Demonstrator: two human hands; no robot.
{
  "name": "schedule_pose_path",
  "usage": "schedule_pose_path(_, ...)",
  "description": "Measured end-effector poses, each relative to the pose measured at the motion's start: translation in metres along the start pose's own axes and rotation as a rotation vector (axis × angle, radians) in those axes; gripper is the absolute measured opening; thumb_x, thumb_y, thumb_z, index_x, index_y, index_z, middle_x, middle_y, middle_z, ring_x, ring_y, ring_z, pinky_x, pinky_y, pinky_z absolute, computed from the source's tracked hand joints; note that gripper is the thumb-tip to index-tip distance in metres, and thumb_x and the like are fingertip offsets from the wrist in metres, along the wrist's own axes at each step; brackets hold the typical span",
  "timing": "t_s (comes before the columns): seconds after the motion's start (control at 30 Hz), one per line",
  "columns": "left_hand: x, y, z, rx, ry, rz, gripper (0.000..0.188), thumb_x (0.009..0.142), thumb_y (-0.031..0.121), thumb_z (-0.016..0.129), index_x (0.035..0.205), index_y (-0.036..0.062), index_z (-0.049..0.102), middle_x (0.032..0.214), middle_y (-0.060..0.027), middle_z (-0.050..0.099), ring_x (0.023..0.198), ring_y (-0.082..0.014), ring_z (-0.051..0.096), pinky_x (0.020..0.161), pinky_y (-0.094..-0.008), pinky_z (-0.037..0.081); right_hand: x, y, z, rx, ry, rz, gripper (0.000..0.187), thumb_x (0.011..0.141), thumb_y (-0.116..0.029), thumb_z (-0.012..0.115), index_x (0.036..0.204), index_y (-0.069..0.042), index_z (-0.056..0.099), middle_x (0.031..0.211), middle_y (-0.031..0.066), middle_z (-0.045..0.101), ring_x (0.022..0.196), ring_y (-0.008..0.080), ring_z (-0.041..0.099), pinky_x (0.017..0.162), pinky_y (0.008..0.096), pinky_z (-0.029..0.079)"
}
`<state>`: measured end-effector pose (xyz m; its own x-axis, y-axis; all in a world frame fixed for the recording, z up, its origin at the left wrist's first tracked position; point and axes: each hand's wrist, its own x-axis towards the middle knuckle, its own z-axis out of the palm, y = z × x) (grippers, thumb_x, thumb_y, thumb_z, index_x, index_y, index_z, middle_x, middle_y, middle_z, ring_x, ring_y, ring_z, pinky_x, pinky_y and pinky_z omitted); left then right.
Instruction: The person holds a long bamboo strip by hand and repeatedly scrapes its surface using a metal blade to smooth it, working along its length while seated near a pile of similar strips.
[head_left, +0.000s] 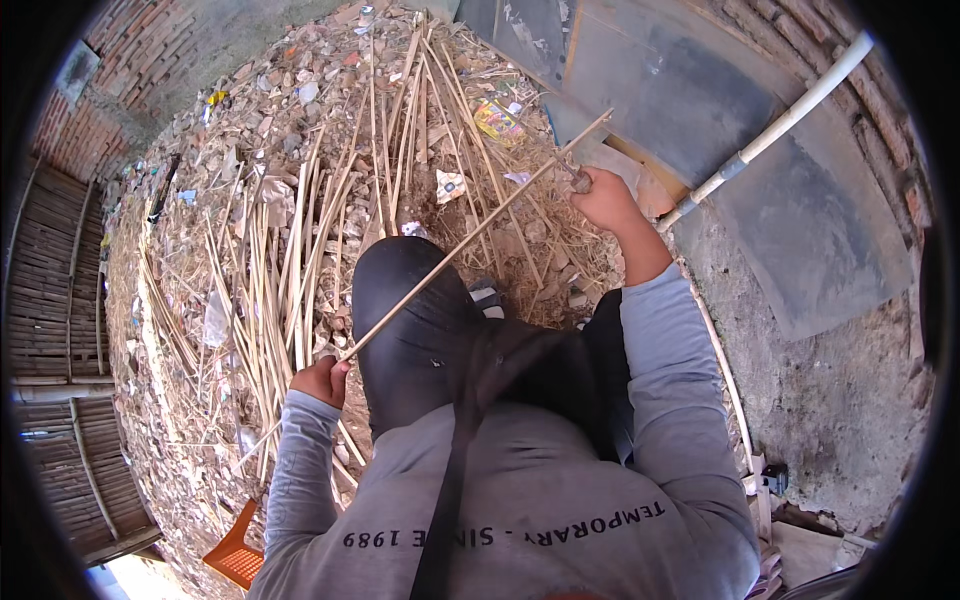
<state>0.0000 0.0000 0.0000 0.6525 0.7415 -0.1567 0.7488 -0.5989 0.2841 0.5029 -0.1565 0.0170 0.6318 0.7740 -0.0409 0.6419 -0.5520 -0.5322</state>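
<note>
Centre frame: thin stick (pixel 480 232) slants up rightward, lower end in my left hand (pixel 320 382), fingers closed. Right hand (pixel 607 203), upper right: fingers curled round knobbed tool (pixel 581 181), beside stick.

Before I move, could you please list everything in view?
Held stick: one, tan, slanting across the middle
Small tool: one, brownish, beside that stick
Loose strips: many, tan, ahead and left
Rubble: uncountable, mixed browns, underfoot
Wrapper: one, yellow, ahead
Pipe: one, white, upper right
Flat sheets: several, dark grey, right
Brickwork: uncounted, reddish, upper left and right
Slatted panels: two, brown, far left
Plastic item: one, orange, lower left
Trousers: one pair, black, centre
Sleeves: two, grey, either side
Left hand: one, bare, on the stick
Right hand: one, bare, on the tool
</note>
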Motion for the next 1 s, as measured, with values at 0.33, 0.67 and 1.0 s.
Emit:
schedule_pose_path(0.33, -0.008, 0.010, 0.018, 0.099, 0.169, 0.059, 0.039, 0.095, 0.043, 0.051, 0.080, 0.0074, 0.054, 0.061, -0.0184, 0.058, 0.058, -0.0423, 0.060, 0.053, -0.0512, 0.047, -0.010, -0.007, -0.004, -0.020, -0.040, -0.057, 0.032, 0.074, -0.022, 0.067, 0.099, -0.003, 0.066, 0.087, 0.0202, 0.067, 0.084, 0.0361, 0.065, 0.075, 0.0425, 0.051)
schedule_pose_path(0.67, -0.008, 0.005, 0.012, 0.121, 0.138, 0.054, 0.038, 0.094, 0.043, 0.051, 0.081, 0.0073, 0.055, 0.061, -0.0196, 0.059, 0.058, -0.0424, 0.060, 0.055, -0.0514, 0.048, -0.005, 0.003, 0.003, -0.066, -0.147, -0.065, 0.034, 0.070, -0.019, 0.066, 0.102, -0.006, 0.068, 0.089, 0.0190, 0.068, 0.087, 0.0354, 0.065, 0.078, 0.0428, 0.052)
schedule_pose_path(1.0, -0.014, 0.010, 0.003, 0.140, 0.077, -0.002, 0.042, 0.095, 0.045, 0.049, 0.079, 0.0062, 0.054, 0.065, -0.0202, 0.060, 0.061, -0.0430, 0.060, 0.055, -0.0518, 0.047, -0.026, -0.038, 0.008, -0.240, -0.076, -0.151, 0.032, 0.070, -0.018, 0.065, 0.102, -0.011, 0.069, 0.091, 0.0172, 0.067, 0.087, 0.0369, 0.064, 0.078, 0.0446, 0.052)
